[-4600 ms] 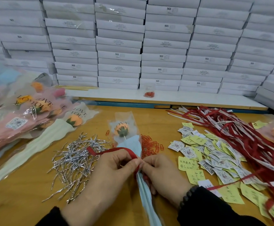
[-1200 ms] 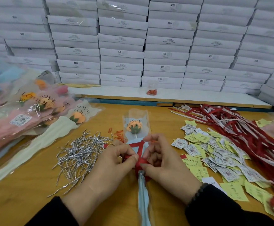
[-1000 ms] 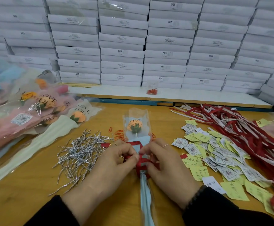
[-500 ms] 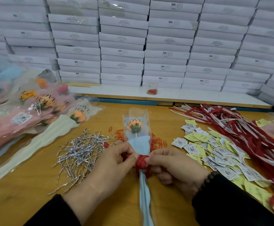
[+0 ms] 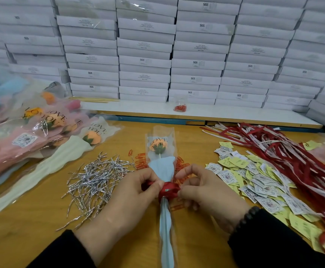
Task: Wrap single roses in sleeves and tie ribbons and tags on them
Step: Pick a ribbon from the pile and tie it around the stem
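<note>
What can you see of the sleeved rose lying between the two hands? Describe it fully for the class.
The sleeved rose lies flat on the wooden table, head pointing away. An orange bloom with green sepals sits on a thin pale stick inside a clear sleeve printed LOVE YOU, with pale blue paper tapering down the stem. A red ribbon is bunched around its narrow neck, pinched there by the left hand and the right hand.

A wooden tabletop (image 5: 32, 235) fills the foreground. Behind it runs a white shelf board (image 5: 216, 113) with a blue strip along its front edge. Stacks of flat white boxes (image 5: 144, 60), some printed SGS, rise like a wall across the back.
</note>
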Motion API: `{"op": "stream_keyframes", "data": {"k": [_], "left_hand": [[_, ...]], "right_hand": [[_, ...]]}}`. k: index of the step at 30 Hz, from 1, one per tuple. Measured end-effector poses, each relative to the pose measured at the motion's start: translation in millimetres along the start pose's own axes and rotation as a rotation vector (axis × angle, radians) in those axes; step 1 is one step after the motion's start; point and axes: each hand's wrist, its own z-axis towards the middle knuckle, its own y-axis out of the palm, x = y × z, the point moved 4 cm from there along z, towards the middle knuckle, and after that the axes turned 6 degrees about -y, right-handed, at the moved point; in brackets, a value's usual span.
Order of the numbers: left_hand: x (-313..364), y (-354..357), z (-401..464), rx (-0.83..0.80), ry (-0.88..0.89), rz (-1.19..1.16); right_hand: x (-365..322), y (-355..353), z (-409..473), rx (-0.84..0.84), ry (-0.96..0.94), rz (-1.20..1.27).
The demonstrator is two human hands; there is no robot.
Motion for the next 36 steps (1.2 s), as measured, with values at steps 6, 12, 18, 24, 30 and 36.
{"op": "stream_keyframes", "data": {"k": [6, 12, 18, 24, 30, 36], "left_hand": [[-1.5, -0.4, 0.7, -0.006, -0.018, -0.043], [-2.1, -12.7, 3.5, 0.059, -0.031, -0.029], [-4.3, -24.6, 6.1, 0.106, -0.044, -0.077], [-7.4, -32.9, 8.7, 0.207, -0.026, 0.029], [-9.5, -42.8, 9.7, 0.271, -0.016, 0.212], [-17.1, -48.7, 12.1, 0.311, -0.052, 0.268]], "right_hand": [[-2.1, -2.4, 0.4, 0.058, -0.081, 0.113], [2.5, -7.6, 2.0, 0.080, -0.041, 0.290], [2.3, -11.5, 1.3, 0.107, -0.045, 0.130], [-3.0, -15.9, 1.0, 0.053, -0.145, -0.240], [-6.5, -24.3, -0.4, 0.053, -0.225, -0.664], [-3.3, -27.1, 0.0, -0.005, -0.218, -0.584]]}}
